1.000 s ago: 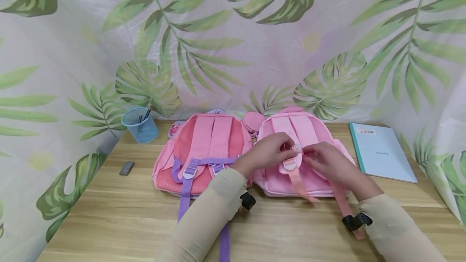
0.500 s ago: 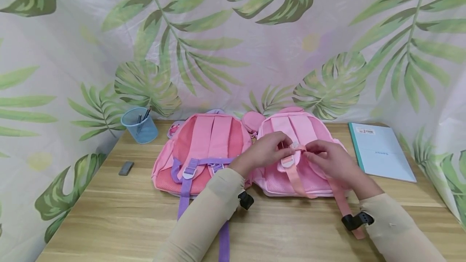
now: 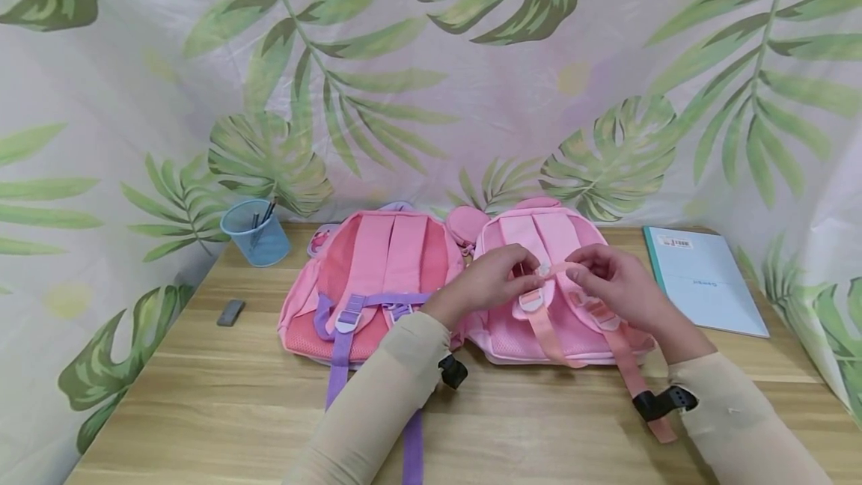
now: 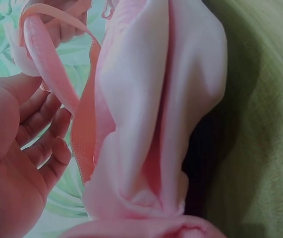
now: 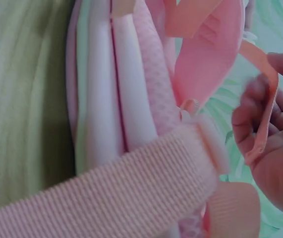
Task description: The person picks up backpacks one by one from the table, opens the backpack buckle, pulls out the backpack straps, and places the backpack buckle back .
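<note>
A light pink backpack (image 3: 505, 346) lies back side up on the table, with padded shoulder straps and orange webbing. My left hand (image 3: 488, 275) grips the padded end of its left shoulder strap (image 4: 52, 69), close to a white buckle (image 3: 531, 300). Between thumb and fingers, my right hand (image 3: 616, 283) pinches the end of a short stretch of orange webbing (image 3: 557, 269). That webbing spans the gap between the two hands, and its loose end (image 5: 262, 134) hangs across the right palm. Beside the right hand, the other strap's buckle (image 3: 609, 322) shows.
A coral-pink backpack (image 3: 316, 339) with purple webbing (image 3: 340, 358) lies directly to the left. Farther left are a blue mesh pen cup (image 3: 266, 242) and a small grey eraser-like block (image 3: 231, 313). A light blue notebook (image 3: 714, 287) lies at the right.
My right hand has moved slightly right and up, drawing a longer piece of orange webbing out between the hands. The left hand has stayed nearly still.
</note>
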Demonstrator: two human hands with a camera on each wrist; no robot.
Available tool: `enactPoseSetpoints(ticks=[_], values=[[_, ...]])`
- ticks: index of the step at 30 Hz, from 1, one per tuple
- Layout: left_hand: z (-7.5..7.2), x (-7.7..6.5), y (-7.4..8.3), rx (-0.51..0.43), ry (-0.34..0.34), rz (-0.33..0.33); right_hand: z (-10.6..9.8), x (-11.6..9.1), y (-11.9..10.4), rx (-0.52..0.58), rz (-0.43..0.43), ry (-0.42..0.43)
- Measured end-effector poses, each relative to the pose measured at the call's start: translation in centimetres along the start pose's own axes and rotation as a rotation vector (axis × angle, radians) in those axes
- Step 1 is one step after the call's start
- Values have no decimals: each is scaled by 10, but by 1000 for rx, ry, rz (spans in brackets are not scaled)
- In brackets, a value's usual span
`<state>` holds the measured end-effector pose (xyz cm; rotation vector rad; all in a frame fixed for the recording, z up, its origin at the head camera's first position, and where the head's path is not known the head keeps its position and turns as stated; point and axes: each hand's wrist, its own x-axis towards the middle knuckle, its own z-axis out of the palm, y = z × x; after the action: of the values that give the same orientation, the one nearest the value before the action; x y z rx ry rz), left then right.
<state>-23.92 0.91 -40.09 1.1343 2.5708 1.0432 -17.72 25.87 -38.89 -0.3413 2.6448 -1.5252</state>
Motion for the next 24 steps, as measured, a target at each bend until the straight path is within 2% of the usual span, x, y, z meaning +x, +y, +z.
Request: enactPoseSetpoints(ticks=[3,7,15,24], values=[[0,-1,0,-4,2,3,-1,1,0,-41,-11,-16],[-1,-1,0,-9,2,7,-1,2,0,-93,14,-38],[1,-2,-4,-44,20,42,0,3,0,-86,46,-58],[1,-3,-5,-90,30,40,4,4,-1,-44,82,-48]])
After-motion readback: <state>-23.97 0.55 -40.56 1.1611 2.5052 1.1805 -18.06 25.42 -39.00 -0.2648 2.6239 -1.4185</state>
